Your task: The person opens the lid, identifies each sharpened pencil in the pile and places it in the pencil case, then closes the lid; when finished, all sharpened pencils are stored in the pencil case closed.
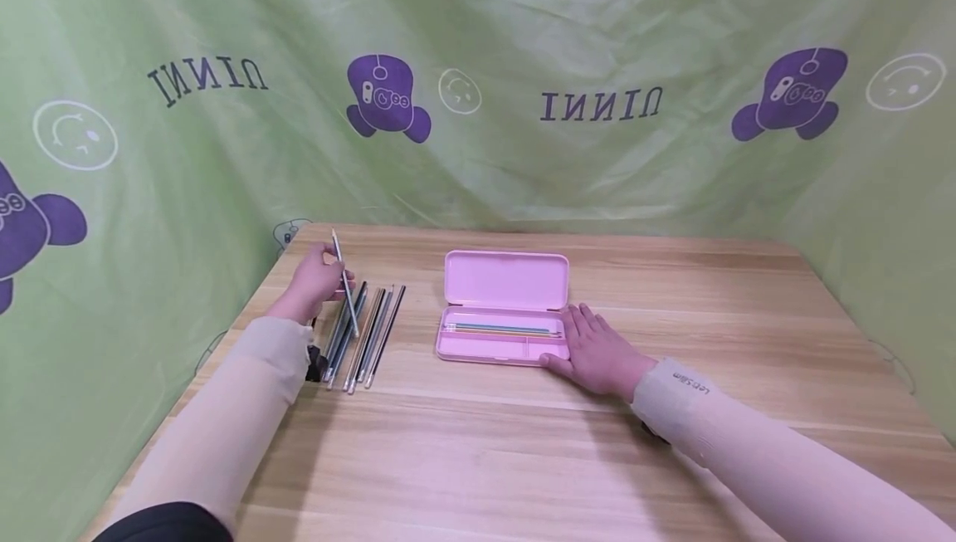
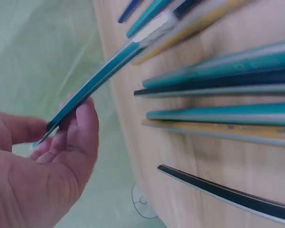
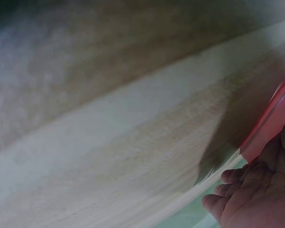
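Observation:
My left hand [image 1: 314, 280] pinches a teal pencil [image 2: 95, 81] between thumb and fingers, holding it tilted over a loose row of pencils [image 1: 382, 334]. In the left wrist view those lying pencils [image 2: 218, 114] are teal, black and yellow. A pink pencil case [image 1: 506, 280] stands with its lid raised in the middle of the table. Lengthwise in its rear compartment lie a few pencils [image 1: 504, 329]. My right hand [image 1: 601, 357] rests against the case's right end with fingers extended; the right wrist view shows the case's side [image 3: 270, 130] beside the palm.
The wood-grain table [image 1: 478, 451] runs back to a green curtain [image 1: 493, 168] printed with purple figures, which also hangs along both sides. A small divider [image 1: 527, 348] splits the front compartment of the case. Something black [image 1: 317, 364] sits under the left wrist.

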`<state>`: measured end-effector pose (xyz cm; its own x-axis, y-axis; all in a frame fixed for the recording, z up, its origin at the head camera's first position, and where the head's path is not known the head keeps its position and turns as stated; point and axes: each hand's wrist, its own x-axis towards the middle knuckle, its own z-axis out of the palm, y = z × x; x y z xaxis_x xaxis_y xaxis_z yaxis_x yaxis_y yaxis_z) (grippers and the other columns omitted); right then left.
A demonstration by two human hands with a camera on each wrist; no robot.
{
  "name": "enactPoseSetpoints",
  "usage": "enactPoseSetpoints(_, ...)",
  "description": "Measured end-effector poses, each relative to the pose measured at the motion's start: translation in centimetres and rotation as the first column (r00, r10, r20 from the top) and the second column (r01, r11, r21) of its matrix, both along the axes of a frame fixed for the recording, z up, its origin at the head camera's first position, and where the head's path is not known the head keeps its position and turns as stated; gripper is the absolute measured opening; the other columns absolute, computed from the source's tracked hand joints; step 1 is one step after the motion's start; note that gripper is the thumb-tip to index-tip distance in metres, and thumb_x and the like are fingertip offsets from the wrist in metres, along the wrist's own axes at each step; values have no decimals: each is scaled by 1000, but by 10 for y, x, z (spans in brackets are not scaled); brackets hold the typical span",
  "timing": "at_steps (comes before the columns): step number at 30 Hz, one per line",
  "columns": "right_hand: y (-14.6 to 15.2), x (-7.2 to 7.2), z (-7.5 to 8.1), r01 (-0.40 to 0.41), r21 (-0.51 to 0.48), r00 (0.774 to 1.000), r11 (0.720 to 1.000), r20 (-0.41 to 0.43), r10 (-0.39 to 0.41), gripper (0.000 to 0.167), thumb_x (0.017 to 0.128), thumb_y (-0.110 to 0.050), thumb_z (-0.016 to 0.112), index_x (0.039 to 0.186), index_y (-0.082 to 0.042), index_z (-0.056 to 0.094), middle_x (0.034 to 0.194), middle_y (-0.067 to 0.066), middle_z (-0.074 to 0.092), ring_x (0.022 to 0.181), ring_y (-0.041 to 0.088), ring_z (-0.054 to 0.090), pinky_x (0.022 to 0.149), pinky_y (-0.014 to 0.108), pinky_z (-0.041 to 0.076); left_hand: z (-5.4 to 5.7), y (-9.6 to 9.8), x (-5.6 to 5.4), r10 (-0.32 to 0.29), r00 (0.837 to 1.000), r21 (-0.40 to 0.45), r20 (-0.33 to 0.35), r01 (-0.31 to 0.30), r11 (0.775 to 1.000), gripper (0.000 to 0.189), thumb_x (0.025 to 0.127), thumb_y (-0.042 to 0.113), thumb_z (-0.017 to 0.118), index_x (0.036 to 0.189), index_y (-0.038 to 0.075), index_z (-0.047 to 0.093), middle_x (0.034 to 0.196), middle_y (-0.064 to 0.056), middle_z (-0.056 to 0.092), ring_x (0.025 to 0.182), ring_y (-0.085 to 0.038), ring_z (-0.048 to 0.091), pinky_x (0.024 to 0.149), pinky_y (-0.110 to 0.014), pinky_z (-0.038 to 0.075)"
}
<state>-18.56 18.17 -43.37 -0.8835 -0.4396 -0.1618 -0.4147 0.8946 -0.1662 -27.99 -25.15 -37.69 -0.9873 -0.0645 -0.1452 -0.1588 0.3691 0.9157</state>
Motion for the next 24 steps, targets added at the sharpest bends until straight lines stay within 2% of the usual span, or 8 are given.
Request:
enactPoseSetpoints(3, 1, -1, -1, 1, -1, 1000, 1000, -6, -1, 92, 107, -56, 43, 155, 18, 18, 161, 39, 19, 150, 53, 16, 121, 61, 19, 3, 6, 0, 15, 1000, 47, -11, -14, 999, 34, 110, 7, 32, 142, -1, 24, 92, -16, 61, 68, -10, 64, 65, -30, 61)
enactPoseSetpoints(8, 0, 0, -1, 3, -12, 1000, 1000, -2, -3, 91, 107, -56, 43, 155, 18, 19, 161, 39, 20, 150, 53, 16, 122, 61, 19, 5, 14, -1, 21, 1000, 35, -2, -21, 999, 48, 103, -4, 43, 146, -10, 22, 109, -23, 54, 75, -13, 65, 69, -26, 61)
enactPoseSetpoints(10, 0, 1, 0, 3, -17, 1000, 1000, 0, -3, 91, 107, -56, 43, 154, 19, 19, 160, 39, 20, 150, 54, 16, 121, 62, 19, 6, 16, -2, 6, 1000, 9, 0, -6, 1000, 52, 100, -7, 49, 146, -14, 25, 114, -24, 53, 80, -15, 66, 72, -24, 60)
enactPoseSetpoints(13, 0, 1, -1, 2, -12, 1000, 1000, -6, -2, 91, 107, -56, 43, 154, 19, 19, 161, 39, 19, 150, 53, 17, 122, 61, 19, 6, 21, -4, -24, 1000, -18, -14, 24, 1000, 47, 101, -4, 53, 143, -15, 34, 117, -25, 57, 83, -12, 66, 74, -21, 58)
enactPoseSetpoints(17, 2, 1, -2, -3, -1, 1000, 1000, -12, 3, 93, 107, -58, 40, 154, 19, 19, 161, 39, 19, 150, 53, 16, 122, 61, 19, 6, 26, -8, -78, 997, 29, -20, 78, 997, 43, 103, -2, 51, 143, -16, 40, 127, -32, 59, 90, -12, 67, 86, -25, 58)
enactPoseSetpoints(20, 2, 0, -2, -7, 8, 1000, 1000, -9, 7, 95, 106, -61, 39, 155, 18, 18, 161, 39, 18, 150, 53, 15, 121, 62, 18, 7, 32, -11, -143, 990, 81, -11, 143, 986, 48, 104, -5, 47, 149, -16, 34, 137, -36, 53, 109, -24, 66, 96, -32, 56)
enactPoseSetpoints(24, 3, -2, -4, -9, 33, 1000, 999, -14, 10, 95, 106, -61, 39, 156, 17, 17, 163, 37, 15, 151, 51, 14, 122, 61, 17, 10, 43, -14, -230, 973, 107, -4, 229, 967, 53, 104, -8, 44, 153, -16, 28, 142, -38, 48, 129, -41, 56, 105, -39, 51)
